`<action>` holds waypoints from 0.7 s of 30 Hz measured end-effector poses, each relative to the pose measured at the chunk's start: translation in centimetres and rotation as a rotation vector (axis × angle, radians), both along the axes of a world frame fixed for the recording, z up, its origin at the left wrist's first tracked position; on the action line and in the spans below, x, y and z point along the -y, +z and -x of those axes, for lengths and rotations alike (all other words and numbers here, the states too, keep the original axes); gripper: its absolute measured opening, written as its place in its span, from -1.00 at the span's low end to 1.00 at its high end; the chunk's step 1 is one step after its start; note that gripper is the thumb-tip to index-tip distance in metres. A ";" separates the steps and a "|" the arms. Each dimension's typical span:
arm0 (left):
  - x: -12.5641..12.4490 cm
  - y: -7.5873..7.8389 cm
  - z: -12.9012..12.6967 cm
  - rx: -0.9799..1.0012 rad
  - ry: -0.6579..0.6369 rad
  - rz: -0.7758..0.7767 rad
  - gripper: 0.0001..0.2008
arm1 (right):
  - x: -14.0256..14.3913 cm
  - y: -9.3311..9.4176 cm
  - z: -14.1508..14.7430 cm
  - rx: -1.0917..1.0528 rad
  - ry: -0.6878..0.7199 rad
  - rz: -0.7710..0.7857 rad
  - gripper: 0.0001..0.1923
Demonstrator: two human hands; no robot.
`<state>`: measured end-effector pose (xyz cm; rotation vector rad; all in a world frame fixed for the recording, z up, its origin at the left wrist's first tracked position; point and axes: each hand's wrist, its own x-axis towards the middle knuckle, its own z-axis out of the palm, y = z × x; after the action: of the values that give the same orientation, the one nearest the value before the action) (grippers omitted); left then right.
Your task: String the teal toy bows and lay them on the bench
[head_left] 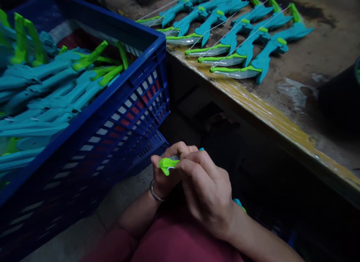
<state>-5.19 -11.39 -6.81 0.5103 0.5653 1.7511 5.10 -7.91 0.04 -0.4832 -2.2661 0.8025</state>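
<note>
Close in front of my body, both hands are closed on a toy bow (pixel 165 164). Its bright green limb end sticks out to the left, with a short curl of white string at the tip. My left hand (pixel 165 179) wraps the limb from behind, thumb near the green tip. My right hand (pixel 208 187) pinches close to that end, its fingers bent over the limb. Most of the bow is hidden behind my hands. Bits of teal show above my fingers and beside my right wrist.
A blue plastic crate (pixel 146 48) on the left holds many teal and green bow parts (pixel 53 78). Strung toy bows (pixel 247 48) lie in a row on the worn table (pixel 303 115), limbs near its yellow edge. A dark bucket (pixel 339 97) stands at the right.
</note>
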 end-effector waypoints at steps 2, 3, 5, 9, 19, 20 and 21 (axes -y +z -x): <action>-0.2 0.0 -0.1 -0.008 0.027 -0.085 -0.28 | 0.0 -0.1 -0.1 -0.017 -0.023 -0.025 -0.82; -0.3 0.0 -0.2 -0.010 0.034 -0.107 -0.28 | 0.0 -0.1 -0.1 -0.026 -0.034 -0.038 -0.83; -0.4 0.0 -0.3 -0.014 0.042 -0.108 -0.27 | -0.1 -0.1 -0.1 -0.033 -0.046 -0.053 -0.85; -0.5 0.1 -0.6 -0.038 0.065 -0.097 -0.26 | -0.1 -0.1 -0.1 -0.020 -0.056 -0.087 -0.84; -0.7 1.0 0.1 -0.115 0.083 0.016 -0.35 | -0.4 -0.5 -0.3 0.050 -0.025 -0.158 -0.81; -0.7 1.1 0.2 -0.131 0.077 0.044 -0.34 | -0.5 -0.6 -0.2 0.047 -0.022 -0.153 -0.81; -0.7 1.2 0.3 -0.150 0.065 0.080 -0.34 | -0.7 -0.6 -0.1 0.031 -0.017 -0.145 -0.78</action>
<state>-5.50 -10.71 -5.66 0.5757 0.7621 1.7532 5.24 -7.25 -0.56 -0.4497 -2.3260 0.6211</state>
